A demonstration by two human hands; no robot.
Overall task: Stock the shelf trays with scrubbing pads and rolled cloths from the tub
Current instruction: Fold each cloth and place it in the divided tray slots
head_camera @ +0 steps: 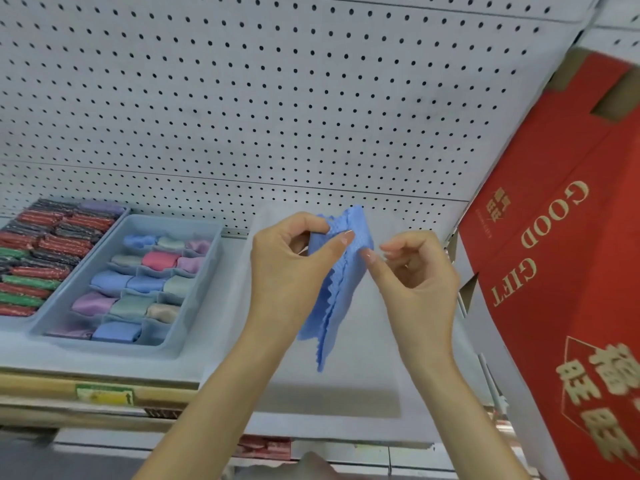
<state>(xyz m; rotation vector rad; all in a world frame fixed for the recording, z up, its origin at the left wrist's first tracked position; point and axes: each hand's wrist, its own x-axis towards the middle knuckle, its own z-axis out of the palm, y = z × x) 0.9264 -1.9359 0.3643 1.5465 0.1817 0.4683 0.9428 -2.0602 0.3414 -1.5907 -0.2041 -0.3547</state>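
A blue cloth (334,292) with a zigzag edge hangs unrolled in front of the shelf. My left hand (287,271) pinches its upper part between thumb and forefinger. My right hand (415,271) is beside it, fingers curled, with a fingertip touching the cloth's right edge. On the shelf to the left stands a pale blue divided tray (194,299) holding several rolled cloths (157,259) in blue, pink, purple and green. Further left, a second tray holds several red, green and dark scrubbing pads (41,251). The tub is hidden.
A white pegboard (277,98) backs the shelf. A large red gift box (561,271) leans in at the right. A white sheet (346,393) covers the shelf beneath my hands. The shelf's front rail carries a yellow-green price label (104,394).
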